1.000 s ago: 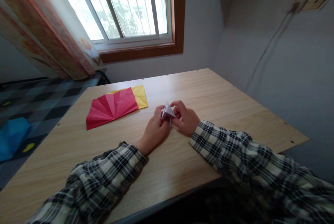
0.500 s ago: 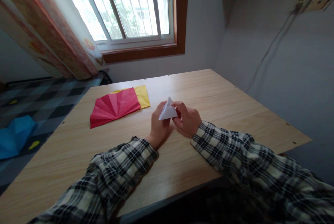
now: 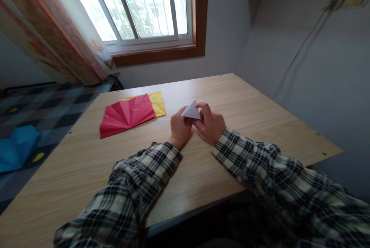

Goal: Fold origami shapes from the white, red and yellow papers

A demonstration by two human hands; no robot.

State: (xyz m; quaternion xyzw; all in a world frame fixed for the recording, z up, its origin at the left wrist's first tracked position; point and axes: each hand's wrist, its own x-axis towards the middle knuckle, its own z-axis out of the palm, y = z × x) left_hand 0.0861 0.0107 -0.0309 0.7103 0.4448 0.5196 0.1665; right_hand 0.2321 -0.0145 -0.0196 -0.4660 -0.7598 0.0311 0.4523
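— Fingers [image 3: 202, 106] of both hands are pinched shut on the white folded paper [image 3: 191, 111], aren't they?

— Yes. Left hand [image 3: 179, 128] grips it from below and the near side, right hand [image 3: 211, 124] from the right, and the paper sits raised just above the tabletop [image 3: 86, 163], roughly mid-width, its point tipped up and away from the person.

— Which step would that be?

— It looks like a fold midway through shaping, a small triangular piece being held while a flap is creased. A further crease would call for a firm pinch along one edge and a steady second hand.

— Any room to work?

— Plenty of bare wood around the hands. Beyond them to the left lies a red pleated paper [image 3: 127, 114], overlapping a yellow sheet [image 3: 158, 101], both well apart from the hands. The tabletop's right edge runs close to the wall [image 3: 303, 67]; the far edge stops short of the window [image 3: 144, 5].
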